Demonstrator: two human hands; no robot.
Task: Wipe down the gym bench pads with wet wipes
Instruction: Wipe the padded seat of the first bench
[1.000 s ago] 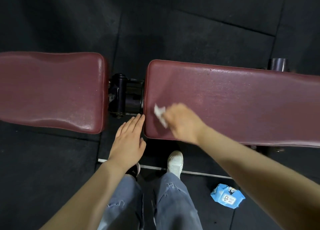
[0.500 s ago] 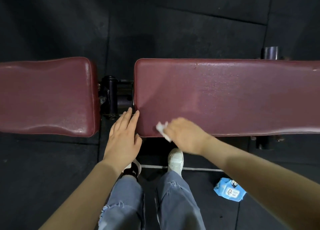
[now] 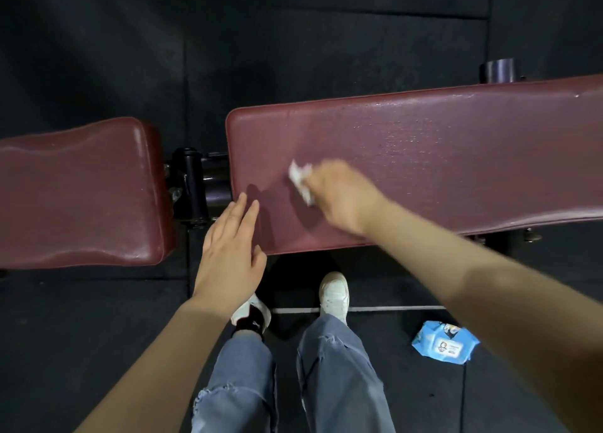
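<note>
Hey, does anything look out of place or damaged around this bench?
Only the blue wet wipes pack, lying on the floor near the right foot rather than on the bench. Both maroon pads look intact.

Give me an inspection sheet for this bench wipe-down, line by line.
Surface: long pad looks damp and speckled; short pad beside it, metal hinge between.
Job's things: white wipe on the long pad; blue wipe pack on the floor.
Clutter: nothing seen.
Hands: right hand holds the wipe, blurred; left hand flat, fingers at the long pad's corner.
Cables: nothing seen.
Surroundings: dark floor mats; person's shoes below.
</note>
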